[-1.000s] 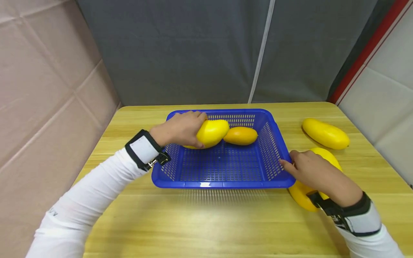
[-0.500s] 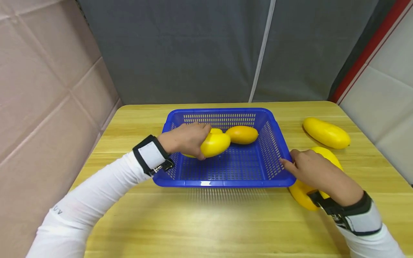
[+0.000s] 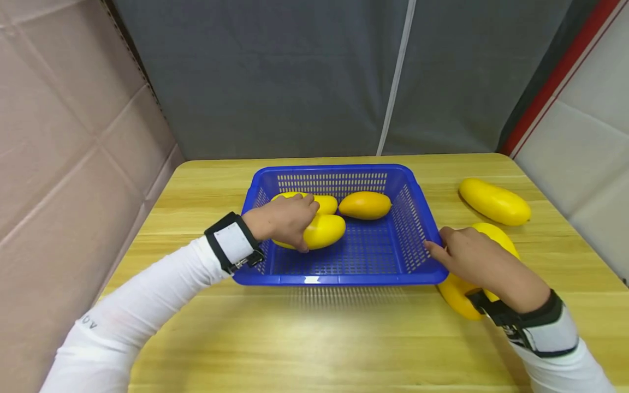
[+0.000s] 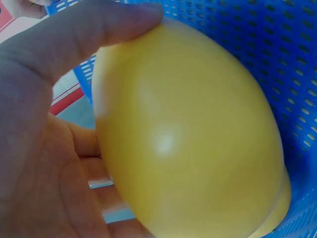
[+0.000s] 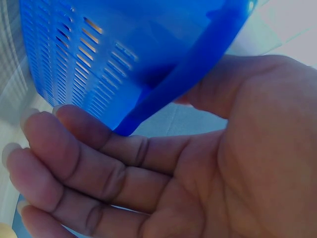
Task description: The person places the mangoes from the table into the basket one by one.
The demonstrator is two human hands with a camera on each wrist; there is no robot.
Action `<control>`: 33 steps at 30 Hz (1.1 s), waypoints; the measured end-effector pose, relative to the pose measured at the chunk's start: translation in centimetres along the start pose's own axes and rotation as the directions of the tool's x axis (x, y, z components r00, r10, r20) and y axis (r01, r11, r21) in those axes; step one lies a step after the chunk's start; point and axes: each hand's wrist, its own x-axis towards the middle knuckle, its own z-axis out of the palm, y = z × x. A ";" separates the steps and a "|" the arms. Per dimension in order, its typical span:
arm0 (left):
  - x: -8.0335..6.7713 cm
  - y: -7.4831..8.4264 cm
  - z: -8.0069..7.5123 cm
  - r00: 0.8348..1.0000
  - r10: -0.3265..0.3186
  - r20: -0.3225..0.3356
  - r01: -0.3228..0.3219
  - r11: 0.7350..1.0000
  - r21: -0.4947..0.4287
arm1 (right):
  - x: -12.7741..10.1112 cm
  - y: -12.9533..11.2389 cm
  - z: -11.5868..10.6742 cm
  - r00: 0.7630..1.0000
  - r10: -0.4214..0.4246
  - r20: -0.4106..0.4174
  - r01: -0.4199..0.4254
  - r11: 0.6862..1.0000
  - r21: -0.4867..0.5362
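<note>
Holding a yellow mango in the blue basket

Gripping a smooth, glossy yellow mango [image 3: 321, 231] with my left hand [image 3: 282, 219], fingers and thumb curled round it, I have it low in the left half of the basket [image 3: 339, 280]. Just beyond it lies another yellow mango [image 3: 324, 203], and an orange one [image 3: 365, 205] to the right. My right hand [image 3: 472, 259] rests against the basket's right rim, fingers relaxed, over a mango on the table [image 3: 454, 297].
</note>
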 end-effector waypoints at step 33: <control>0.6 0.3 2.6 0.997 -0.052 0.055 0.051 0.998 0.023 | 0.2 0.1 0.1 0.999 0.018 0.034 -0.019 1.000 0.013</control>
